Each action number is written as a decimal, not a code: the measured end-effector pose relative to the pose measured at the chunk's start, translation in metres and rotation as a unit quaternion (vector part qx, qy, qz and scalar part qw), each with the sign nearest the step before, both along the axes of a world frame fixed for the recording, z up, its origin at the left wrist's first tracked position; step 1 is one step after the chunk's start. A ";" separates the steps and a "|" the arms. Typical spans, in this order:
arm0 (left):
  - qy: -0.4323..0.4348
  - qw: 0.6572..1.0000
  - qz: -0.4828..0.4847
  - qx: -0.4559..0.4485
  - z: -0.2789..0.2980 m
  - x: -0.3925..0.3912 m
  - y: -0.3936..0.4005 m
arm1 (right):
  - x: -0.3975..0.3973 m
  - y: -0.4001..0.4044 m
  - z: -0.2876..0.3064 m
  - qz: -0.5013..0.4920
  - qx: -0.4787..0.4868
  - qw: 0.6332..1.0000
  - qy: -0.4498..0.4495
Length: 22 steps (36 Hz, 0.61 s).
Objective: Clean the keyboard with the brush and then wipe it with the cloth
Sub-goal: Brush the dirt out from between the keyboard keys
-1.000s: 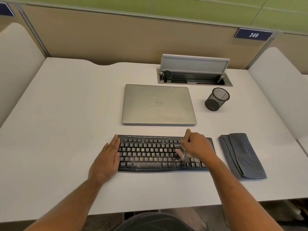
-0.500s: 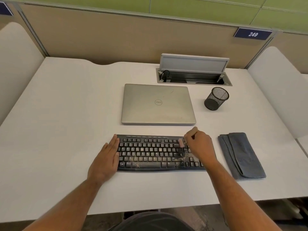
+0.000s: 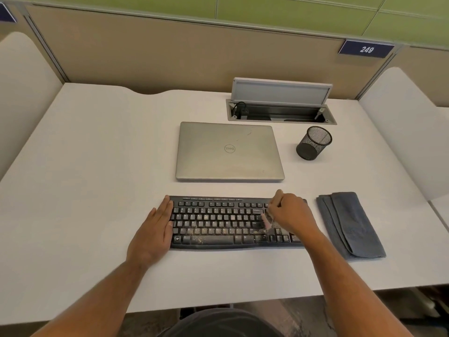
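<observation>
1. Since half a second ago, the right hand (image 3: 292, 212) has drawn the brush (image 3: 267, 218) down from the top key rows toward the middle rows at the right part of the keyboard (image 3: 226, 222); the left hand (image 3: 153, 229) has stayed put.
2. I see a closed silver laptop (image 3: 229, 150) just behind the keyboard, a black mesh pen cup (image 3: 313, 143) to its right, and an open cable box (image 3: 280, 103) with its lid raised further back. None of these lies between the hands and the keys.
3. I see the white worktop (image 3: 85, 178) ringed by beige partition panels, with a blue plate reading 249 (image 3: 366, 49) at the upper right.
4. I find the black keyboard near the front edge of the worktop, its lower rows and space bar flecked with pale dust and crumbs.
5. I see the right fingers curled round the brush, its pinkish bristle end blurred against the keys.
6. I see the left fingers lying straight and flat against the keyboard's left end.
7. I note the folded grey cloth (image 3: 349, 224) lying just right of the keyboard, untouched.
</observation>
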<state>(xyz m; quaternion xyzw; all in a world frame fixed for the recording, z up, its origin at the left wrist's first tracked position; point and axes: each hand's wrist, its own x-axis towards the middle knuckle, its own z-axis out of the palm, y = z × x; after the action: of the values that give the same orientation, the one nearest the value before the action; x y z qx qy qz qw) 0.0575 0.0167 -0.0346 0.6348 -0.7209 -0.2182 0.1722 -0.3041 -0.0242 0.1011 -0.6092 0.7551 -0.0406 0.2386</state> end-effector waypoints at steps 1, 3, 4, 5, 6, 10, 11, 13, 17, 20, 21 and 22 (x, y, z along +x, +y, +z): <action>0.002 1.000 0.004 0.001 0.002 -0.001 0.001 | 0.000 -0.001 0.003 0.010 0.003 1.000 -0.010; 0.004 1.000 0.002 -0.003 0.005 -0.002 0.001 | 0.003 -0.001 0.006 0.040 0.028 0.997 -0.061; 0.003 1.000 -0.003 -0.004 0.006 -0.002 0.001 | 0.006 -0.001 0.005 0.055 0.042 0.994 -0.082; 0.002 1.000 -0.005 -0.002 0.006 -0.002 0.001 | 0.008 0.000 0.004 0.065 0.047 0.993 -0.091; 0.002 1.000 -0.005 0.000 0.006 -0.002 0.001 | 0.010 0.000 0.003 0.069 0.044 0.993 -0.086; -0.002 1.000 0.003 0.005 0.008 -0.003 0.002 | 0.010 0.000 0.004 0.077 0.041 0.996 0.000; -0.001 1.000 0.004 0.005 0.008 -0.003 0.002 | 0.008 0.000 0.005 0.081 0.045 0.995 0.026; -0.003 1.000 0.003 0.006 0.007 -0.002 0.002 | 0.003 -0.001 0.006 0.079 0.044 0.995 0.040; -0.006 1.000 -0.004 0.003 0.003 0.000 0.001 | 0.005 -0.004 0.010 0.058 0.025 0.998 -0.024; 0.000 1.000 -0.002 0.016 -0.004 0.002 0.000 | 0.013 -0.001 0.007 0.060 0.037 0.996 -0.052; 0.002 1.000 -0.002 0.020 -0.007 0.003 0.000 | 0.013 0.000 0.006 0.061 0.044 0.996 -0.042; 0.004 1.000 -0.003 0.022 -0.009 0.004 -0.001 | 0.012 0.000 0.005 0.057 0.046 0.997 -0.023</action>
<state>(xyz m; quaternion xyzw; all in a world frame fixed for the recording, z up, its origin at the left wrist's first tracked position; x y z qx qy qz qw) 0.0617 0.0158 -0.0432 0.6351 -0.7175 -0.2369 0.1604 -0.2921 -0.0242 0.1058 -0.6387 0.7143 -0.0060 0.2859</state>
